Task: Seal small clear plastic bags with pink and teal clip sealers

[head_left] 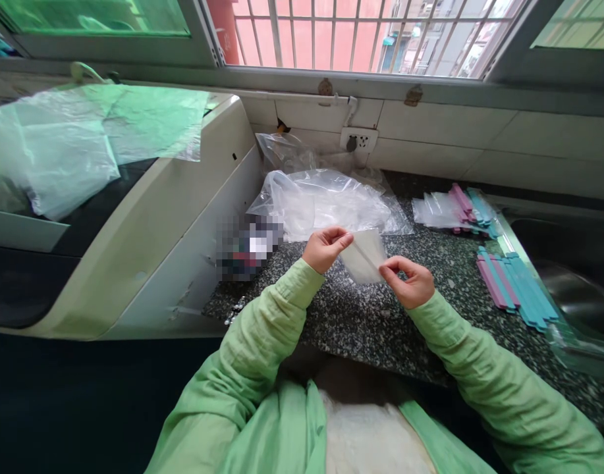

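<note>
Both my hands hold a small clear plastic bag (365,255) above the speckled dark countertop (361,316). My left hand (325,247) pinches the bag's upper left corner. My right hand (409,280) pinches its lower right edge. The bag hangs stretched between them, slightly tilted. Behind it lies a heap of clear plastic bags (321,201). Both sleeves are light green.
A stack of pink and blue strips (516,288) lies right of my hands, and more strips with small bags (460,209) lie farther back. A steel sink (573,289) is at the right. A white appliance (148,217) with plastic sheeting stands left. A wall socket (359,139) sits under the window.
</note>
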The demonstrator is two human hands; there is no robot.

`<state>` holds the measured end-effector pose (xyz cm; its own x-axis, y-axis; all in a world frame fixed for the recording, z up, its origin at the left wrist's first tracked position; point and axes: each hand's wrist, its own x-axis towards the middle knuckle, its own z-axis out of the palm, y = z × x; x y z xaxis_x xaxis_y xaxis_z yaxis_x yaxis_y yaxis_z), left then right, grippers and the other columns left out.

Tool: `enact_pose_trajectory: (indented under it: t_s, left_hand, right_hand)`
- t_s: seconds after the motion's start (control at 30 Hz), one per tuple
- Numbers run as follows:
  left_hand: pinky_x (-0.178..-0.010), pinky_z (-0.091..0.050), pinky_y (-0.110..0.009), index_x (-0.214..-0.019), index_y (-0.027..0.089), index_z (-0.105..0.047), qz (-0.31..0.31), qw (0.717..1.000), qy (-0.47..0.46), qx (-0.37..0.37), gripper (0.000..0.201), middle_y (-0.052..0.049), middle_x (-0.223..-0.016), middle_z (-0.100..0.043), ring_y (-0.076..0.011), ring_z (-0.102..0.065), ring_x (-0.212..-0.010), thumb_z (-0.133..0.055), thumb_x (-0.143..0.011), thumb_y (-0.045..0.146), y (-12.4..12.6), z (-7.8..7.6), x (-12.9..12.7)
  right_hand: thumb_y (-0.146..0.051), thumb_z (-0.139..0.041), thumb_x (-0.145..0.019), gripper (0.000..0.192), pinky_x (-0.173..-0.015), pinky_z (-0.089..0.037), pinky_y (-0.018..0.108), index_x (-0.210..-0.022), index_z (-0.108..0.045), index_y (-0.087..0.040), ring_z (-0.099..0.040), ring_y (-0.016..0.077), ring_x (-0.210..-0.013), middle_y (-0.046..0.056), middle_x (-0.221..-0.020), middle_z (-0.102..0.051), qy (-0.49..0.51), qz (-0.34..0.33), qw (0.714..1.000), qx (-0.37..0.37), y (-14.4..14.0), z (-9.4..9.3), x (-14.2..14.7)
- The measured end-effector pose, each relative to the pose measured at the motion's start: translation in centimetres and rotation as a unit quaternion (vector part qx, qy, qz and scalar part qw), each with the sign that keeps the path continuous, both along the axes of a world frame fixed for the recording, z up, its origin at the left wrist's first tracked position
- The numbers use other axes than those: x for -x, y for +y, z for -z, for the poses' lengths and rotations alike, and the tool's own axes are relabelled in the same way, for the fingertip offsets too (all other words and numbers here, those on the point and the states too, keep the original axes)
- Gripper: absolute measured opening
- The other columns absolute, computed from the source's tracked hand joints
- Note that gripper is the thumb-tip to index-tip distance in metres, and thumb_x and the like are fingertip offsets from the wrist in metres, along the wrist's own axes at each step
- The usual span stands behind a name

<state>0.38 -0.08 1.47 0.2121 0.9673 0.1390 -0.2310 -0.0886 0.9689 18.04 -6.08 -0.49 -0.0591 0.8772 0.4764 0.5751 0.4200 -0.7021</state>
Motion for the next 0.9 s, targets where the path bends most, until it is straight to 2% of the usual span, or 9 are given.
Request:
enact_pose_trajectory:
  t_s: [0.23,0.4,0.7,0.9]
  left_hand:
    - [-0.049,-0.033,-0.021,-0.055,0.013,-0.054,0.022,1.000,0.014,-0.012,0.036,0.003,-0.051,-0.048,-0.0058,-0.039,-0.051,-0.069,-0.054,0.046,-0.12,-0.03,-0.02]
    - [-0.050,-0.033,-0.021,-0.056,0.013,-0.054,0.064,0.997,0.023,-0.018,0.036,0.003,-0.051,-0.047,-0.0059,-0.039,-0.052,-0.068,-0.055,0.046,-0.53,0.02,-0.27]
    - [-0.050,-0.031,-0.020,-0.056,0.013,-0.053,0.072,0.997,0.034,-0.024,0.036,0.004,-0.051,-0.044,-0.0055,-0.038,-0.051,-0.067,-0.057,0.046,-0.48,0.29,-0.39]
    - [-0.050,-0.032,-0.020,-0.062,0.012,-0.055,0.082,0.997,0.010,-0.009,0.041,0.004,-0.053,-0.045,-0.0054,-0.040,-0.052,-0.067,-0.055,0.051,-0.52,0.37,-0.50]
  right_hand:
    - [-0.029,-0.055,-0.072,0.013,-0.055,-0.044,0.025,-0.065,-0.057,-0.019,-0.050,0.0110,-0.054,0.000,-0.059,-0.057,-0.010,-0.003,1.000,0.005,0.23,0.02,-0.34]
    - [-0.031,-0.057,-0.070,0.014,-0.056,-0.044,0.025,-0.066,-0.057,-0.018,-0.051,0.0111,-0.055,0.000,-0.058,-0.057,-0.002,-0.005,1.000,0.029,0.17,-0.47,-0.33]
    - [-0.028,-0.056,-0.072,0.014,-0.053,-0.043,0.023,-0.062,-0.057,-0.019,-0.050,0.0107,-0.052,-0.001,-0.056,-0.056,0.028,0.005,1.000,-0.014,0.29,0.21,-0.44]
    - [-0.030,-0.056,-0.072,0.014,-0.059,-0.044,0.025,-0.064,-0.057,-0.018,-0.052,0.0112,-0.057,-0.001,-0.060,-0.057,0.063,0.056,0.996,-0.004,-0.10,0.05,-0.24]
